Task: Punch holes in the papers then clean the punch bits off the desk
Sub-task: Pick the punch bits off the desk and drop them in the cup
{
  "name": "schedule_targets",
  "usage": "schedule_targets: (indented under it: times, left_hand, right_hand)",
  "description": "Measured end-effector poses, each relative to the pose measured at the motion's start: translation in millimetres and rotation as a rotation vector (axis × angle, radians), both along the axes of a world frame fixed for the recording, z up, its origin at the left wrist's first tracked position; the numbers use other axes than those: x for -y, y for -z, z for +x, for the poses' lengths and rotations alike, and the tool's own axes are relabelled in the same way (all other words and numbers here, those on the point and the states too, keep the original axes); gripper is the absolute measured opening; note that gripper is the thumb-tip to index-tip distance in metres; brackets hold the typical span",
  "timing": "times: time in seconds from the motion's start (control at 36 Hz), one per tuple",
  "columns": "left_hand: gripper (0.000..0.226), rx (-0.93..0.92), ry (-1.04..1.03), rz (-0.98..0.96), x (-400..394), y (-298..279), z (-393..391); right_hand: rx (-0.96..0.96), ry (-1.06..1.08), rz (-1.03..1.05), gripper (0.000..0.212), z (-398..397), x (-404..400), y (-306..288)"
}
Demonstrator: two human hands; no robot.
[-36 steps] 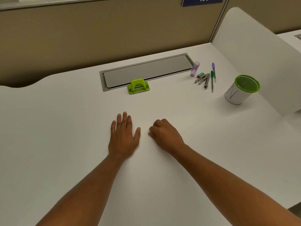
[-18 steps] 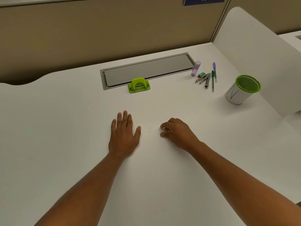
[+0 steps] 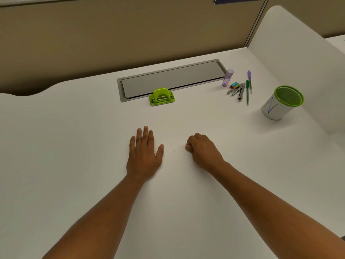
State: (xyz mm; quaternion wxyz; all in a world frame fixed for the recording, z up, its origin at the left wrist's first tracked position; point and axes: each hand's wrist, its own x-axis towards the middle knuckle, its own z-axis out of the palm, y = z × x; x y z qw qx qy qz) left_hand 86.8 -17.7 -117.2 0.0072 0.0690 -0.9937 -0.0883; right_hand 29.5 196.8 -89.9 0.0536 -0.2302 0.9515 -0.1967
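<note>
My left hand (image 3: 144, 154) lies flat, palm down, on the white desk (image 3: 74, 146), fingers straight and together. My right hand (image 3: 202, 151) rests to its right with the fingers curled under, their tips on the desk; nothing shows in its grip. One tiny pale punch bit (image 3: 174, 150) lies on the desk between the two hands. The green hole punch (image 3: 161, 97) stands further back, at the front edge of the grey cable tray lid (image 3: 173, 79), apart from both hands. No sheet of paper can be made out.
At the back right lie a purple glue stick (image 3: 227, 77), an eraser (image 3: 234, 85), several pens and metal tools (image 3: 241, 90). A white cup with a green rim (image 3: 280, 103) stands near the white side divider (image 3: 308, 62). A beige partition runs behind the desk.
My right hand slid to the right, away from my left thumb, staying curled. The small punch bit now shows in the gap. My left hand stayed put.
</note>
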Motion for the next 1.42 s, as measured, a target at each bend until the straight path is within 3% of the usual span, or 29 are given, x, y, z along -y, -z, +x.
schedule_targets:
  times: [0.19, 0.31, 0.53, 0.61, 0.69, 0.78, 0.83, 0.94, 1.0, 1.14, 1.28, 1.42]
  left_hand:
    - [0.074, -0.005, -0.003, 0.002, 1.6, 1.6, 1.6]
    - [0.074, -0.004, -0.007, 0.025, 1.8, 1.1, 1.4]
    - [0.075, -0.019, -0.008, 0.024, 3.2, 1.6, 3.3]
    - [0.075, -0.028, -0.011, 0.022, 2.9, 1.3, 1.1]
    - [0.075, -0.033, -0.005, 0.017, 2.1, 1.6, 1.4]
    - [0.075, -0.039, 0.0, 0.019, 1.6, 2.2, 1.1]
    - [0.076, -0.036, 0.001, 0.011, 1.2, 2.9, 0.4]
    - [0.075, -0.03, -0.005, 0.004, 1.6, 4.3, 1.9]
    - [0.074, -0.032, -0.005, 0.006, 2.1, 4.5, 2.2]
    - [0.073, -0.047, -0.004, -0.006, 1.2, 4.5, 0.5]
    - [0.073, -0.051, -0.003, -0.013, 0.7, 5.1, 0.2]
    - [0.073, -0.046, -0.002, -0.029, 0.9, 5.5, -0.8]
  right_hand:
    - [0.647, 0.334, -0.539, 0.019, -23.8, -12.2, -35.7]
    - [0.83, 0.37, -0.784, 0.016, -33.5, -24.9, -49.7]
    - [0.951, 0.549, -1.272, 0.016, -57.1, -56.0, -87.6]
    - [0.898, 0.585, -1.498, 0.016, -72.0, -83.5, -110.0]
    - [0.768, 0.626, -1.593, 0.02, -87.8, -115.4, -129.1]
    - [0.58, 0.748, -1.539, 0.022, -102.5, -146.2, -143.4]
    - [0.419, 0.847, -1.388, 0.021, -113.3, -166.3, -145.3]
    - [0.063, 0.984, -0.84, 0.025, -131.8, -193.0, -131.4]
    - [-0.047, 1.006, -0.631, 0.017, -135.2, -200.7, -122.8]
    - [-0.14, 0.952, -0.365, 0.02, -142.9, -212.2, -113.4]
    - [-0.253, 0.932, -0.266, 0.024, -149.5, -217.6, -112.9]
    - [-0.21, 0.868, -0.167, 0.028, -149.5, -214.6, -112.3]
